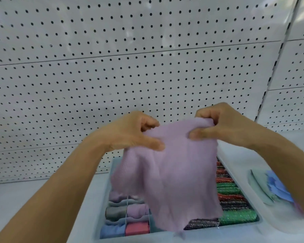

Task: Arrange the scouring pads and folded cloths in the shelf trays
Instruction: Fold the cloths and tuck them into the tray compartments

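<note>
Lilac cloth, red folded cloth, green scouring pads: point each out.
lilac cloth (174,172), head view, middle of hanging panel
red folded cloth (136,228), head view, top face
green scouring pads (238,218), head view, nearest green pad

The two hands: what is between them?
In the head view, the lilac cloth stretches between the left hand and the right hand; both pinch its top edge, and it hangs over the tray.
</note>
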Demonstrator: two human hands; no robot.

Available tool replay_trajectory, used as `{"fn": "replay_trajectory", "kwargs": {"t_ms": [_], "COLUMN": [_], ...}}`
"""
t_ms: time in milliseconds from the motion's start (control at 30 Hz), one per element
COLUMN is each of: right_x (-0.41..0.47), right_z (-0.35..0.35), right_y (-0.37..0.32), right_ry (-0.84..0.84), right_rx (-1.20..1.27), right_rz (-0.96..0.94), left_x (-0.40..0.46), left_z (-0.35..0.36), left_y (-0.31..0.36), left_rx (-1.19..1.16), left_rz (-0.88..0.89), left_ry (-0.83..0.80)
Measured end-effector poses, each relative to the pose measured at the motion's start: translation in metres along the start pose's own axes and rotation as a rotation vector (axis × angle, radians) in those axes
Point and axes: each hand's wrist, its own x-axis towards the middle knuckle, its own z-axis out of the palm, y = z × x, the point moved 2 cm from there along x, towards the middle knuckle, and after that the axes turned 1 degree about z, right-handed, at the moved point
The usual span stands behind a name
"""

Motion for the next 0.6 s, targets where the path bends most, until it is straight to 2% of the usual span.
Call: {"fn": "replay_trajectory", "kwargs": {"t_ms": [133,267,367,500,600], "right_x": [-0.006,-0.009,-0.007,-0.002,-0.001], "right_z": [-0.019,-0.026,-0.020,-0.010,-0.001], "right_y": [0.009,0.030,0.041,0.048,0.048], "right_ry": [0.130,0.207,0.285,0.494,0.670], "right_rx": [0.213,0.548,0.679,0.625,0.505], "right_rz": [0.016,0.055,0.110,0.165,0.171], "left_x": [-0.022,-0.036,-0.031,-0.023,-0.018], "left_z": [-0.022,-0.031,-0.020,-0.006,0.003], "left_y": [-0.027,-0.055,-0.070,-0.073,-0.065], "left_rx": [-0.040,-0.278,-0.492,-0.743,-0.837], "left_rz": [-0.097,-0.098,-0.133,-0.277,-0.292], "left_ry": [0.112,0.313,0.460,0.712,0.799]}}
